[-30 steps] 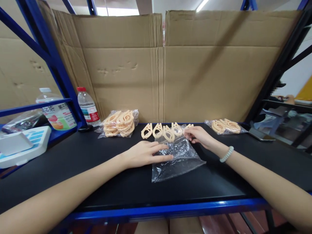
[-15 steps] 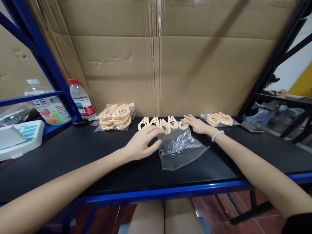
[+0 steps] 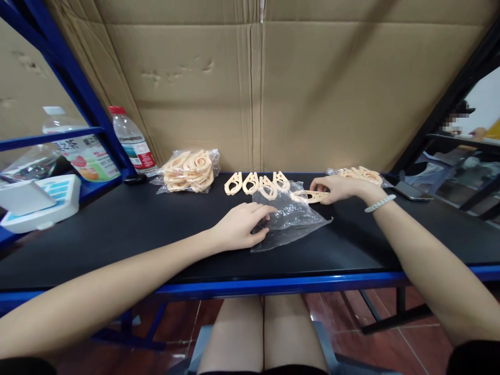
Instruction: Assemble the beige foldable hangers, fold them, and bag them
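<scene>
My right hand (image 3: 341, 187) is closed around one end of a cream plastic clip (image 3: 319, 198), which lies low over the table with its other end by the bag. My left hand (image 3: 244, 224) rests on the left side of a clear plastic bag (image 3: 292, 224), thumb and fingers apart. The bag lies flat and crinkled on the black table. Behind it several more cream clips form a row, among them a left-end clip (image 3: 233, 184) and a clip (image 3: 267, 188) partly touching the bag's far edge.
A bagged pile of clips (image 3: 187, 171) sits back left, beside a red-capped bottle (image 3: 135, 143). Another bag of clips (image 3: 367, 175) and a phone (image 3: 412, 191) lie back right. Cardboard (image 3: 332, 94) walls the back. At left stands a white-and-blue box (image 3: 47, 203). A person is partly visible far right.
My right hand has moved right and closed on the right-end clip, turning it sideways out of the row. My left hand has shifted slightly right over the bag. The view has tilted down.
</scene>
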Tool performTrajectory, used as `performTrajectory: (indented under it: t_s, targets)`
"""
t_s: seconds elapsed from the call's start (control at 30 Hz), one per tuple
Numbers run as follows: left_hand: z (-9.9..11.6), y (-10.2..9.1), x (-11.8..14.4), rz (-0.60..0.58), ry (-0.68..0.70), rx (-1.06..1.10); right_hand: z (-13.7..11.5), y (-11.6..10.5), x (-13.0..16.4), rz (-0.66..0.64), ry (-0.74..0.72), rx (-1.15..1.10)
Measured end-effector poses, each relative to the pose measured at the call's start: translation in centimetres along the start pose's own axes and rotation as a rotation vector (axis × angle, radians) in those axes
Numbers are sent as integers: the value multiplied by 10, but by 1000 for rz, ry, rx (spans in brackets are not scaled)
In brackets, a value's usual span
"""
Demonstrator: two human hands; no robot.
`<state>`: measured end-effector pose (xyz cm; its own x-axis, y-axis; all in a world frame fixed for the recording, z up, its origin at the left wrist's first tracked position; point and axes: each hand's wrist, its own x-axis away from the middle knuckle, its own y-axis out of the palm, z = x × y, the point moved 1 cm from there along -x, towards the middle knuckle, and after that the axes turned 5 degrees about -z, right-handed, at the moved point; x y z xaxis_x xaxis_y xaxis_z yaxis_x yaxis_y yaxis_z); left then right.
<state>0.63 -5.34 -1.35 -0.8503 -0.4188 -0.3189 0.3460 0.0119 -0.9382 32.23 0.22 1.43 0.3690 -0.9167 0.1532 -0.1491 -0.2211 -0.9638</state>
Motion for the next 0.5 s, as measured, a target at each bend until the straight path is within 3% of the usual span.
performTrajectory:
  t_s: [0.27, 0.4, 0.5]
  targets:
    - [14, -28, 5, -15, 147, -190, -7, -25, 21, 26, -110, -78]
    - [19, -41, 7, -28, 148, -208, -9, -29, 24, 125, -141, -184]
    - [20, -41, 7, -69, 134, -222, -13, -28, 23, 266, -168, -316]
